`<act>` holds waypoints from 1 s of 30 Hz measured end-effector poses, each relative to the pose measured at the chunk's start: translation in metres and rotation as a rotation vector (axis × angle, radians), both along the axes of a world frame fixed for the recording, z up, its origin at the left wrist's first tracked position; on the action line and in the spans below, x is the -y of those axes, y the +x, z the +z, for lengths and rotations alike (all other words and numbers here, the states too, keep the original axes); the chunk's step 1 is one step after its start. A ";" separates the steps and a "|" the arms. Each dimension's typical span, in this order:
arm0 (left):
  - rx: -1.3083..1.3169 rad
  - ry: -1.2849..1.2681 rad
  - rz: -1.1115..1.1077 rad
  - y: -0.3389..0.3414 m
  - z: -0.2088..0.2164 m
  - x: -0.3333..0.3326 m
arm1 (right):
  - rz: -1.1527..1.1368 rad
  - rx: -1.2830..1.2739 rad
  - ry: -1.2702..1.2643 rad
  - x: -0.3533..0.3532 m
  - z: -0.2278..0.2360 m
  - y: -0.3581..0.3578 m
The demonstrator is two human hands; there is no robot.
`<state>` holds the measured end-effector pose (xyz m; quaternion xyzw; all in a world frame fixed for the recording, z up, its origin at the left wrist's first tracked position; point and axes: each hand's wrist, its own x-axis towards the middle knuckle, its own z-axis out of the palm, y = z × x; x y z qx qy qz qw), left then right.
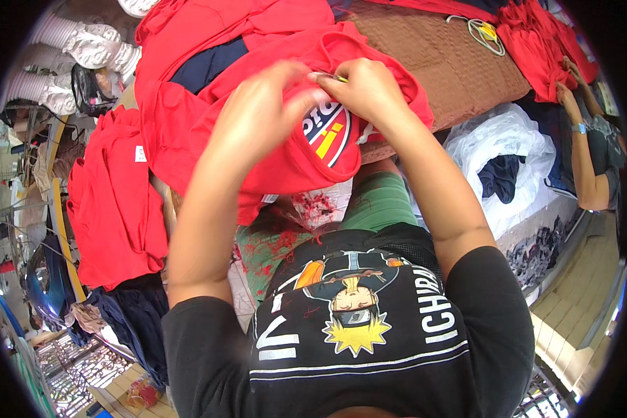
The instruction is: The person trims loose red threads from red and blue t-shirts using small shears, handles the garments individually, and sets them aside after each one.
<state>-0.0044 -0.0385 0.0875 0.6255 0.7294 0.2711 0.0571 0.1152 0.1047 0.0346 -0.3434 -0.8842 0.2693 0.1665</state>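
Note:
A red sweatshirt-like garment [258, 157] with a white, yellow and dark printed logo [327, 136] lies bunched before me, over my knees and the pile's edge. My right hand [369, 87] is closed at its upper part, around a small dark-and-yellow tool [340, 79] mostly hidden by the fingers. Close beside it, my left hand [268, 101] is over the same cloth, blurred by motion, its thumb and forefinger apart. No object shows in the left hand. Red thread scraps [313, 207] lie on white material in my lap and on my green trousers [380, 202].
More red garments [115, 202] hang in a pile at the left. A brown quilted cushion [425, 59] lies beyond my right hand, with a pale cord [486, 35] on it. A clear plastic bag [501, 157] holds dark cloth. At right, a co-worker's hands [570, 90] touch red cloth.

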 end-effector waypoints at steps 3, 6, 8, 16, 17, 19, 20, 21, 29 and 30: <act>0.363 0.049 0.286 -0.017 -0.055 -0.030 | 0.043 -0.205 -0.037 -0.005 -0.021 -0.005; 1.200 0.188 0.222 0.007 -0.058 -0.002 | 0.189 -0.465 -0.275 0.010 -0.006 0.029; 1.648 0.164 0.155 0.028 -0.040 0.023 | 0.151 -0.495 -0.672 0.023 0.004 0.059; 1.673 0.187 0.127 0.055 -0.046 0.051 | 0.134 -0.508 -0.158 0.048 0.012 0.086; 1.651 0.197 0.128 0.056 -0.046 0.051 | 0.164 -0.557 -0.093 0.049 0.010 0.086; 1.632 0.211 0.124 0.059 -0.047 0.053 | 0.232 -0.593 -0.032 0.051 0.012 0.088; 1.623 0.216 0.121 0.060 -0.048 0.053 | 0.257 -0.604 0.012 0.052 0.012 0.088; 1.598 0.222 0.123 0.061 -0.048 0.053 | 0.281 -0.614 0.057 0.053 0.011 0.088; 1.433 0.295 0.139 0.069 -0.055 0.055 | 0.336 -0.557 0.327 0.061 0.015 0.086; 1.428 0.293 0.134 0.069 -0.055 0.055 | 0.337 -0.557 0.342 0.061 0.015 0.085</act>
